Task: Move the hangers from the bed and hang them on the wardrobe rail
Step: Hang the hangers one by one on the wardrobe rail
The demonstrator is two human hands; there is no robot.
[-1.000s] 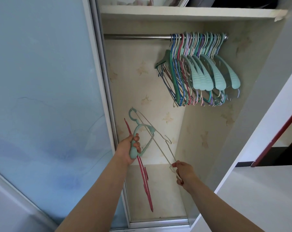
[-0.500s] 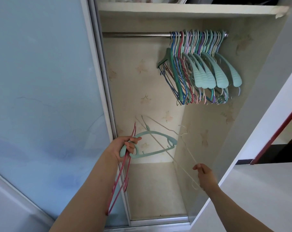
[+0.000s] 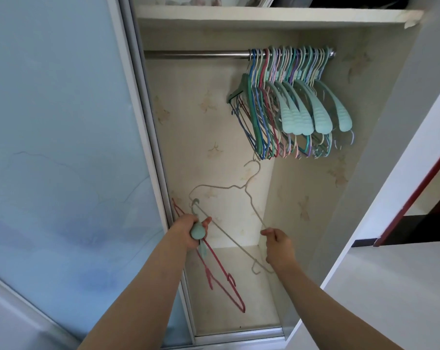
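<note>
My right hand (image 3: 277, 245) pinches the thin beige wire hanger (image 3: 226, 195) at one lower corner, thumb and fingertips closed on the wire. From that grip the hanger runs up and to the left: its near shoulder climbs to the neck, and the hook (image 3: 253, 164) stands at the top, pointing toward the rail (image 3: 196, 54) but well below it. The long bottom wire slants down past my wrist, with its small end loop hanging just under my forearm.

My left hand (image 3: 192, 229) is clamped around the rounded end of a mint plastic hanger (image 3: 197, 232), and the red wire hanger (image 3: 222, 281) dangles from the same fist, trailing down toward the wardrobe floor. The beige hanger's far shoulder loops close to the mint hanger's hook beside my left hand; I cannot tell whether they are caught together or only overlap.

The relation that matters: the beige hook lies up and left of my right grip, while the free stretch of rail lies higher still, to the left of the packed bunch of hung hangers (image 3: 292, 107). I judge that my right hand is the one to lift, turning the hanger so its hook sits upright over bare rail. If the two hangers are tangled, the lift will drag my left load along.
</note>
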